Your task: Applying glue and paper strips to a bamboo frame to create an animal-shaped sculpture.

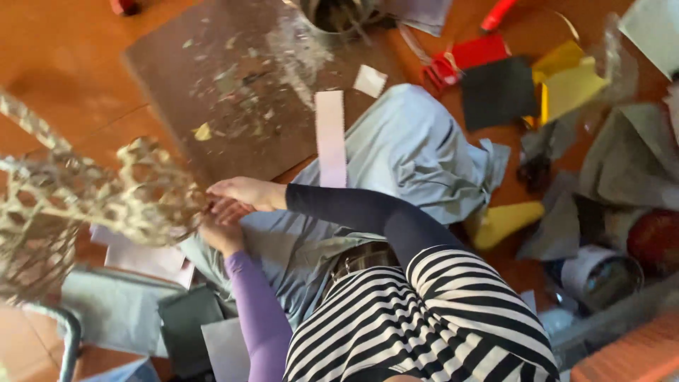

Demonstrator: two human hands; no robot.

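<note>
Both hands, left hand [221, 235] and right hand [244, 192], pinch the woven lattice [141, 194] edge; advise steady tension, fingers close together.

Both hands meet at the edge of a pale woven lattice frame [106, 198]. The right hand [244, 191], sleeved in dark navy, lies just above the left hand [219, 233], sleeved in lilac; a pink paper strip [330, 138] lies beyond them.

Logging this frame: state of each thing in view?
Lattice frame: blurred, off the floor, at both hands.
Left hand: on the frame's edge; grip unclear.
Right hand: on the frame's edge; grip unclear.
Pink strip: flat across board and knee.
Board: flat, littered with scraps.
Can: upright, open.
</note>
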